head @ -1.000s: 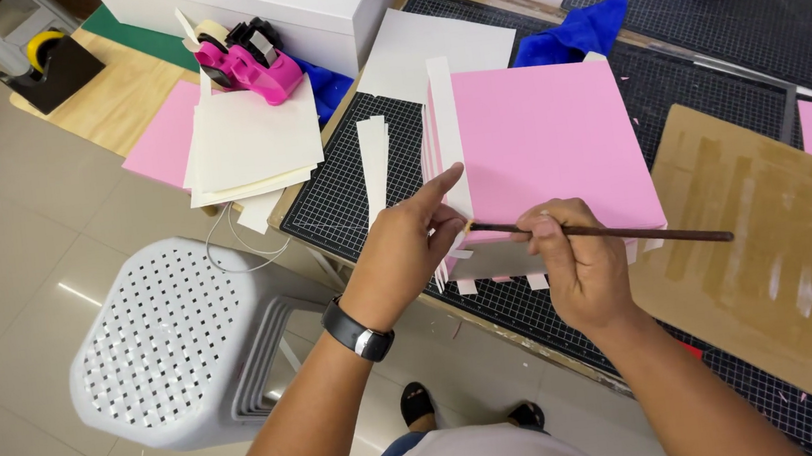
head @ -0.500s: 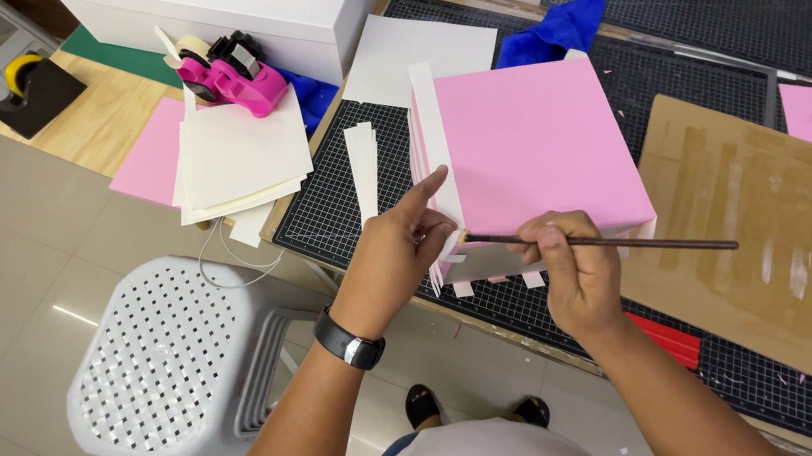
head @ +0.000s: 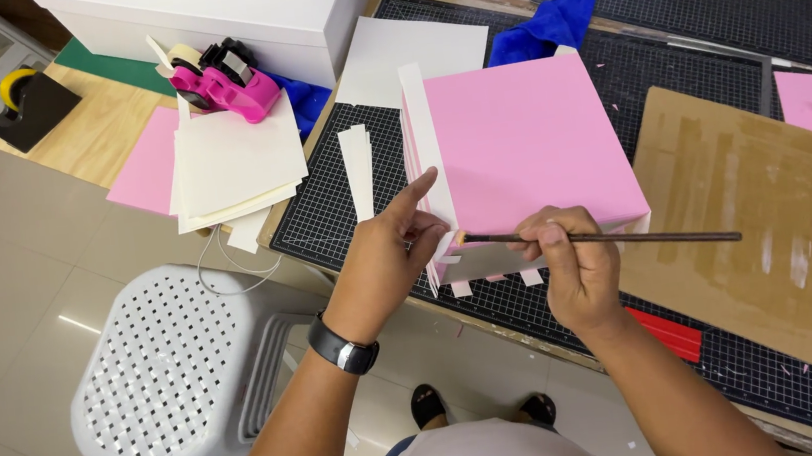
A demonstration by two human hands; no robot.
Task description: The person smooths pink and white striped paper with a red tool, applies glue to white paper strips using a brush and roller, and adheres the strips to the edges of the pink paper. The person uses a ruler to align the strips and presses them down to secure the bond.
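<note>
A pink box [head: 518, 146] with white edge flaps sits on a black gridded cutting mat [head: 323, 206]. My left hand [head: 389, 255] rests against its near left corner, index finger stretched along the white side flap [head: 422, 136] and thumb pinching a small tab. My right hand [head: 576, 265] grips a thin dark paintbrush [head: 628, 235] held level, its tip touching the box's near left corner just beside my left fingers. A black watch [head: 343, 345] is on my left wrist.
A brown cardboard sheet [head: 777, 219] lies right of the box. White paper strips [head: 357, 168], stacked cream sheets [head: 233, 161], a pink tape dispenser [head: 220, 82], a blue cloth [head: 546, 27] and white boxes [head: 232, 5] lie left and behind. A perforated white stool [head: 170, 373] stands below the table edge.
The brush tip has moved left along the box's near edge to the corner by my left fingers. My left hand stays on the corner flap.
</note>
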